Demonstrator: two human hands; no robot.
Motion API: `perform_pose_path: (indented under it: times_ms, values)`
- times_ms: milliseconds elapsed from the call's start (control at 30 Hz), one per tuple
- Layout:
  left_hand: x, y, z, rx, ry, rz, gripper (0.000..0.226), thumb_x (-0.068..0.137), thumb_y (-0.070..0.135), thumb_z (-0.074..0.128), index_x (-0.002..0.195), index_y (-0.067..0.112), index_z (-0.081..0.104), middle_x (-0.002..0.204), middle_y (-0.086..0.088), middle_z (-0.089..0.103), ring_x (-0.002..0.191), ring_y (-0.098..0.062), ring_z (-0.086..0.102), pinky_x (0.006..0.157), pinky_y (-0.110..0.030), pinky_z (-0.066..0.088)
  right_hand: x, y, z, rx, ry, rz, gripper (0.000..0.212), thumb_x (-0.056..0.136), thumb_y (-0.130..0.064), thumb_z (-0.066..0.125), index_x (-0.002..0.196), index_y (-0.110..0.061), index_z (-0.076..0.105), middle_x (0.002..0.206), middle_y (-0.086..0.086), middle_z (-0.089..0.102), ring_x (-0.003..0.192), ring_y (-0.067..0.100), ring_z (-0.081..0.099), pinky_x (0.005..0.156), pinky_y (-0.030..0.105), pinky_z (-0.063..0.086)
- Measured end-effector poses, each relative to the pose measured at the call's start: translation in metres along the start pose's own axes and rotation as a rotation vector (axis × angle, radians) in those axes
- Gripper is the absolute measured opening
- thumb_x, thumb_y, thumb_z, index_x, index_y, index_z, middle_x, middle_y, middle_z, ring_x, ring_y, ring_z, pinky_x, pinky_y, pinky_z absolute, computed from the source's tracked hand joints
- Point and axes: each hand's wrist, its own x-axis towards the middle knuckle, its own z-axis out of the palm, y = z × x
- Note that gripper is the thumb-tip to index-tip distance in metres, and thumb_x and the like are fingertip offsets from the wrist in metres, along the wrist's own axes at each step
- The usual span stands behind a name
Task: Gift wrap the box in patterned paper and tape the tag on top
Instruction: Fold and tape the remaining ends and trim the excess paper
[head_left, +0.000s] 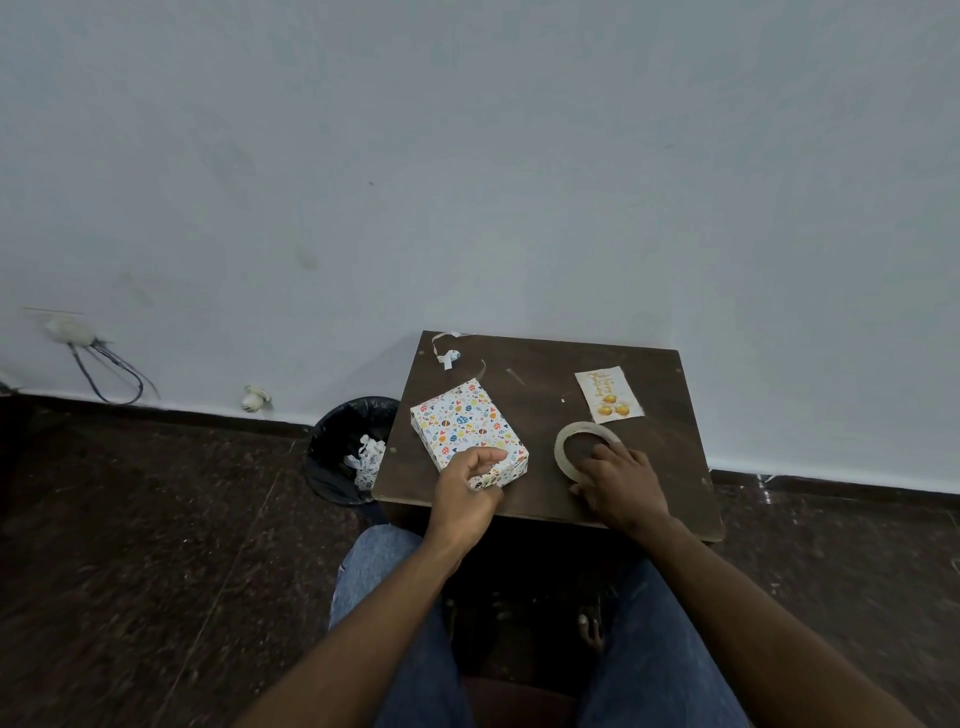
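Both hands are busy: your left hand (470, 480) pinches the wrapped box (467, 426), your right hand (621, 486) grips the tape roll (574, 441). Pull a short strip, then fetch the tag (609, 394) at right of centre.

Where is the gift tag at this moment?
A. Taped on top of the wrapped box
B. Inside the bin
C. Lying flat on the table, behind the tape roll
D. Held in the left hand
C: the tag lies alone on the table, beyond the tape roll, apart from the wrapped box.
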Motion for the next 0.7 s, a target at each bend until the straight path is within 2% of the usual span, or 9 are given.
perform_pose_path:
  times_ms: [67, 133, 200, 233, 300, 433, 567, 700]
  values:
    - [0.001, -0.003, 0.000, 0.047, 0.002, 0.059, 0.052, 0.072, -0.017, 0.057, 0.098, 0.027, 0.067, 0.114, 0.004, 0.064, 0.110, -0.001, 0.057, 0.093, -0.023, 0.048, -0.002, -0.007, 0.004, 0.239, 0.183, 0.013, 0.037, 0.092, -0.045, 0.055, 0.116, -0.020, 0.069, 0.116, 0.001, 0.062, 0.117, 0.024, 0.054, 0.096, 0.042, 0.041]
    - [-0.001, -0.006, 0.001, 0.106, -0.012, 0.130, 0.052, 0.069, -0.017, 0.055, 0.097, 0.024, 0.069, 0.110, 0.005, 0.064, 0.106, 0.005, 0.055, 0.089, -0.018, 0.045, -0.005, -0.022, -0.006, 0.742, 0.305, 0.075, 0.044, 0.089, -0.054, 0.054, 0.102, -0.016, 0.073, 0.098, 0.004, 0.068, 0.097, 0.019, 0.061, 0.082, 0.041, 0.048]
    - [-0.003, -0.008, 0.002, 0.156, -0.039, 0.188, 0.049, 0.066, -0.015, 0.054, 0.096, 0.020, 0.069, 0.105, 0.007, 0.064, 0.103, 0.006, 0.055, 0.087, -0.012, 0.042, -0.008, -0.040, -0.019, 1.230, 0.225, 0.130, 0.048, 0.092, -0.055, 0.057, 0.096, -0.009, 0.072, 0.088, 0.012, 0.067, 0.082, 0.012, 0.060, 0.074, 0.040, 0.050]
    - [-0.005, -0.008, 0.003, 0.162, -0.049, 0.197, 0.049, 0.066, -0.015, 0.055, 0.096, 0.022, 0.069, 0.104, 0.008, 0.064, 0.103, 0.004, 0.056, 0.087, -0.011, 0.042, -0.010, -0.047, -0.024, 1.362, 0.159, 0.126, 0.041, 0.093, -0.047, 0.061, 0.099, -0.008, 0.072, 0.089, 0.013, 0.069, 0.081, 0.011, 0.061, 0.073, 0.035, 0.051]
    - [-0.008, -0.009, 0.004, 0.157, -0.067, 0.189, 0.050, 0.067, -0.010, 0.055, 0.094, 0.030, 0.066, 0.103, 0.007, 0.064, 0.103, 0.000, 0.057, 0.089, -0.013, 0.044, -0.011, -0.056, -0.026, 1.391, 0.090, 0.088, 0.024, 0.092, -0.027, 0.068, 0.108, -0.010, 0.071, 0.095, 0.010, 0.072, 0.083, 0.007, 0.064, 0.074, 0.025, 0.052]
    - [-0.010, -0.008, 0.007, 0.159, -0.084, 0.181, 0.051, 0.067, -0.006, 0.055, 0.089, 0.039, 0.063, 0.102, 0.008, 0.064, 0.101, 0.003, 0.057, 0.089, -0.015, 0.045, -0.011, -0.058, -0.015, 1.470, 0.061, 0.091, 0.020, 0.087, -0.010, 0.073, 0.106, -0.005, 0.072, 0.096, 0.011, 0.072, 0.084, 0.010, 0.066, 0.075, 0.024, 0.054]
    - [-0.008, -0.008, 0.005, 0.154, -0.082, 0.171, 0.052, 0.068, -0.009, 0.055, 0.089, 0.037, 0.066, 0.102, 0.007, 0.065, 0.101, 0.000, 0.058, 0.089, -0.018, 0.046, -0.012, -0.064, -0.014, 1.518, 0.082, 0.132, 0.011, 0.087, -0.004, 0.072, 0.096, 0.002, 0.073, 0.081, 0.003, 0.072, 0.069, 0.004, 0.063, 0.066, 0.020, 0.050]
    - [-0.008, -0.010, 0.004, 0.146, -0.082, 0.140, 0.050, 0.070, -0.013, 0.055, 0.092, 0.030, 0.069, 0.105, 0.008, 0.066, 0.104, -0.001, 0.058, 0.090, -0.018, 0.046, -0.014, -0.065, -0.012, 1.508, 0.079, 0.153, 0.005, 0.087, -0.008, 0.073, 0.084, -0.005, 0.073, 0.072, 0.006, 0.068, 0.064, 0.014, 0.060, 0.065, 0.030, 0.050]
